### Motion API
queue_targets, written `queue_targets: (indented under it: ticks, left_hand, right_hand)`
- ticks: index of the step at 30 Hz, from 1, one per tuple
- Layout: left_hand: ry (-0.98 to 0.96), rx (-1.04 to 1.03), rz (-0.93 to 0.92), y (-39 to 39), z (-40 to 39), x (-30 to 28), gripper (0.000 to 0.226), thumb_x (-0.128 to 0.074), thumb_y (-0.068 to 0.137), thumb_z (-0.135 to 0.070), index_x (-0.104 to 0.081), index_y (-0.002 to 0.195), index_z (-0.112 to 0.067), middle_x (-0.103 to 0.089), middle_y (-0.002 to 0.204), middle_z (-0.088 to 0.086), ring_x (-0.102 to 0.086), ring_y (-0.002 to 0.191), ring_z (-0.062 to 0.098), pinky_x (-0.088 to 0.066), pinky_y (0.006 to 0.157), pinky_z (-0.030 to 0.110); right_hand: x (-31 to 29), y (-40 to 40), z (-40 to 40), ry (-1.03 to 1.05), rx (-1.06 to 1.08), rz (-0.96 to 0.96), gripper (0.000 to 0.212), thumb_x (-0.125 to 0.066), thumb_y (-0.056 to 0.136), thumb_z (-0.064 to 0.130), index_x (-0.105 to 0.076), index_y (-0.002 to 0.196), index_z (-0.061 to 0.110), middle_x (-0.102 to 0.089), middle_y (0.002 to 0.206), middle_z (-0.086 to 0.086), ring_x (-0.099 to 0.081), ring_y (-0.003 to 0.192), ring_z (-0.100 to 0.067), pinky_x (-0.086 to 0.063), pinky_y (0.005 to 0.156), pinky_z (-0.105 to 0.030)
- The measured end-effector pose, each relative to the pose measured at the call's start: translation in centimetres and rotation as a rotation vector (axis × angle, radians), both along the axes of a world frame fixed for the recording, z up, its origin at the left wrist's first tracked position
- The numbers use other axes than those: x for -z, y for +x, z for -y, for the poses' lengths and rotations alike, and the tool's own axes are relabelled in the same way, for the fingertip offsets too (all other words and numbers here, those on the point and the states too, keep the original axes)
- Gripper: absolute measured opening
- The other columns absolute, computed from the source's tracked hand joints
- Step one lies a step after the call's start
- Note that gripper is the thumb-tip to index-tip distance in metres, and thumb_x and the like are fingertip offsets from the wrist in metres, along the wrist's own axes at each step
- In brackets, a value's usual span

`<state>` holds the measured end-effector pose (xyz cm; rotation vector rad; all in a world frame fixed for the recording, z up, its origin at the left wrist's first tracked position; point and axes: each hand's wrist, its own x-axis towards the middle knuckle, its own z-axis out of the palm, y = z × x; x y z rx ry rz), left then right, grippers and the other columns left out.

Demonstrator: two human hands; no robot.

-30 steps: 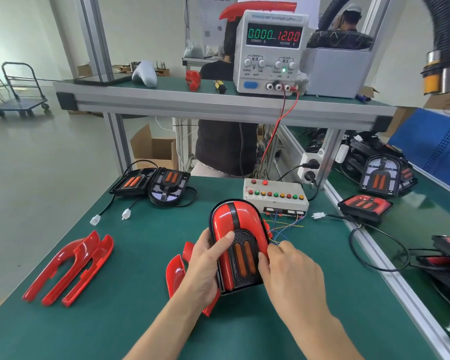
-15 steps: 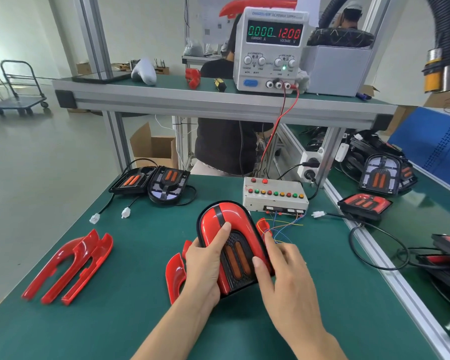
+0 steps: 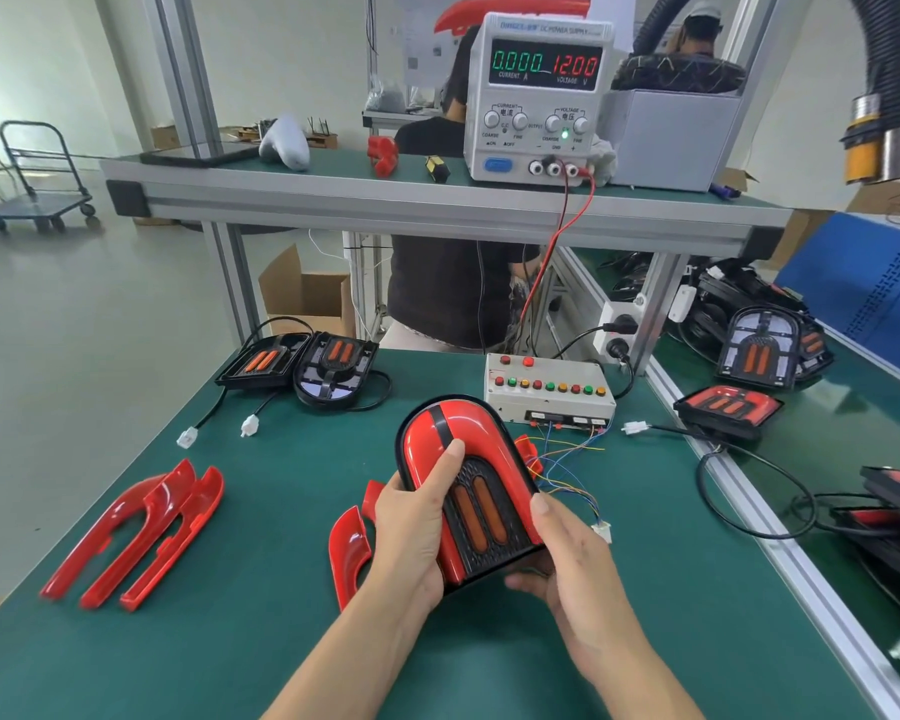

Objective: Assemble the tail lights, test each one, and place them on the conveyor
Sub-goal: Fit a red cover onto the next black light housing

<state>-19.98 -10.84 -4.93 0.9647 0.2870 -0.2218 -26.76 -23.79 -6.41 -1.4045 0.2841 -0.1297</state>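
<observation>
Holding the tail light (image 3: 466,491) above the green bench (image 3: 261,641) at frame centre, both hands grip it: the left hand (image 3: 411,532) wraps its 9 o'clock edge, thumb pressed on the red lens; the right hand (image 3: 567,558) curls under its 4 o'clock corner. Loose red lens covers (image 3: 136,532) lie at 9 o'clock, the test box (image 3: 549,389) at 12 o'clock, the conveyor (image 3: 827,444) at 3 o'clock.

Bright, even overhead light; soft shadows under the hands on the desk (image 3: 230,641). Glare on red covers (image 3: 136,532) at 9 o'clock. Wide-angle bending at edges.
</observation>
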Motion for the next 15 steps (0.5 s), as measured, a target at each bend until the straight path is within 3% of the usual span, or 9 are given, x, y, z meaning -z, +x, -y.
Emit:
queue_targets:
  ticks: [3, 15]
  left_hand:
    - [0.006, -0.003, 0.001, -0.1, -0.07, 0.05, 0.053, -0.094, 0.065, -0.035, -0.07, 0.104, -0.01, -0.078, 0.091, 0.018, -0.077, 0.079, 0.036, -0.061, 0.061, 0.044]
    - [0.0, -0.012, 0.023, -0.09, 0.04, 0.47, 0.05, -0.094, 0.066, -0.035, -0.07, 0.104, -0.011, -0.078, 0.09, 0.017, -0.077, 0.079, 0.035, -0.061, 0.059, 0.042]
  right_hand:
    - [0.11, 0.07, -0.06, 0.063, 0.023, -0.011, 0.05, -0.067, 0.079, 0.052, -0.074, 0.119, 0.023, -0.077, 0.109, -0.008, -0.071, 0.092, -0.021, -0.056, 0.061, -0.028]
    - [0.77, 0.45, 0.26, 0.122, -0.008, 0.012, 0.043, -0.07, 0.079, 0.044, -0.077, 0.115, 0.021, -0.078, 0.106, -0.01, -0.07, 0.083, -0.012, -0.054, 0.062, -0.024]
